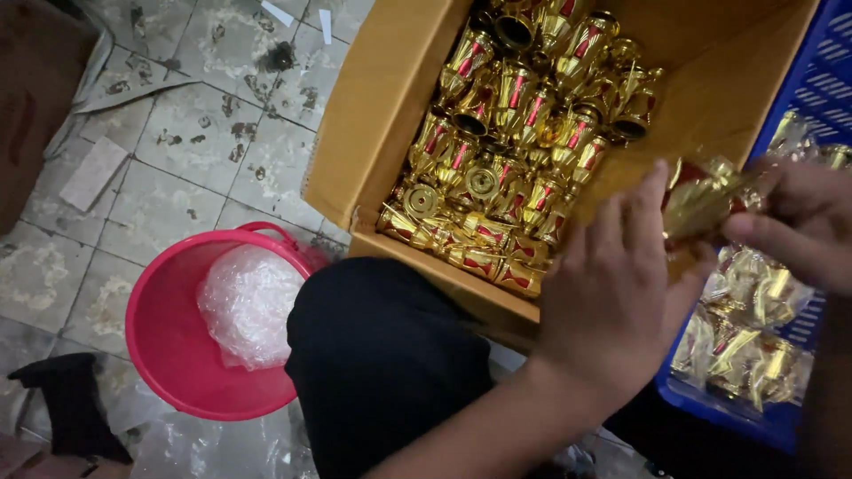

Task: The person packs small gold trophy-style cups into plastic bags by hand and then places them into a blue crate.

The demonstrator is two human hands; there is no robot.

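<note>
My left hand (pixel 612 284) and my right hand (pixel 799 222) both grip one small gold and red trophy cup (pixel 701 200), held above the gap between two containers. The left hand's fingers close on its left side, the right hand's fingers pinch its right end. Below and to the left, an open cardboard box (pixel 373 133) holds several more gold and red trophy cups (pixel 515 133), packed close together. A blue plastic crate (pixel 825 80) at the right holds several gold cups in clear wrapping (pixel 754 328).
A pink bucket (pixel 169 346) with crumpled clear plastic (pixel 248 302) stands on the stained tile floor (pixel 177 151) at lower left. My knee in dark trousers (pixel 382 364) is bent in front of the box. A black shoe (pixel 71 404) lies at bottom left.
</note>
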